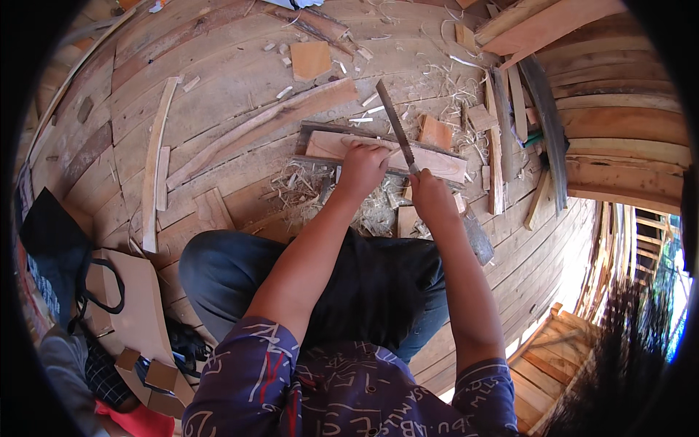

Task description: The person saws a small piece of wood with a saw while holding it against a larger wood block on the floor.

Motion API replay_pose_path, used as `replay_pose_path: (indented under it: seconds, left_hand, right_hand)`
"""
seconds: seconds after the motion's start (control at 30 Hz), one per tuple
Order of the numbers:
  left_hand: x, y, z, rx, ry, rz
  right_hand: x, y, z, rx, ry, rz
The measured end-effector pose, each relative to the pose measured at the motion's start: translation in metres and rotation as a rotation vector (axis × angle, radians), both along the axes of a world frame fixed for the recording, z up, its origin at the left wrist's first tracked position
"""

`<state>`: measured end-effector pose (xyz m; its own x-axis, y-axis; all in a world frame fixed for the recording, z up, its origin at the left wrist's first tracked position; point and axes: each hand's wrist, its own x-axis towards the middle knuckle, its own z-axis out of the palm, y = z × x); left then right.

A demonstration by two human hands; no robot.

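Centre frame, your left hand (362,166) presses flat on a board (386,154) on the plank floor (218,109). Your right hand (429,197) is closed around a saw (395,127) crossing it. Keep the board pinned and strokes straight.

A woodworking site, seemingly inside a wooden boat hull. Curved planks (240,65) run all around the hands, with shavings (298,191) and offcuts (310,60) strewn just beyond them.
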<state>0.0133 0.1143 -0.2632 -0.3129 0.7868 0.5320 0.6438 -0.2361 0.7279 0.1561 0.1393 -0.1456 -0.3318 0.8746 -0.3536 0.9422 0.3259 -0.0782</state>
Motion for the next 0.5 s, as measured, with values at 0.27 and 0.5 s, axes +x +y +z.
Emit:
replay_pose_path:
  seconds: [0.27,0.5]
  left_hand:
    - [0.001,-0.003,0.003,-0.09,0.051,-0.03]
    - [0.001,-0.003,-0.001,-0.055,0.027,0.02]
  right_hand:
    - [0.013,-0.004,-0.005,0.041,0.022,0.008]
    - [0.009,-0.007,-0.014,0.026,0.055,-0.018]
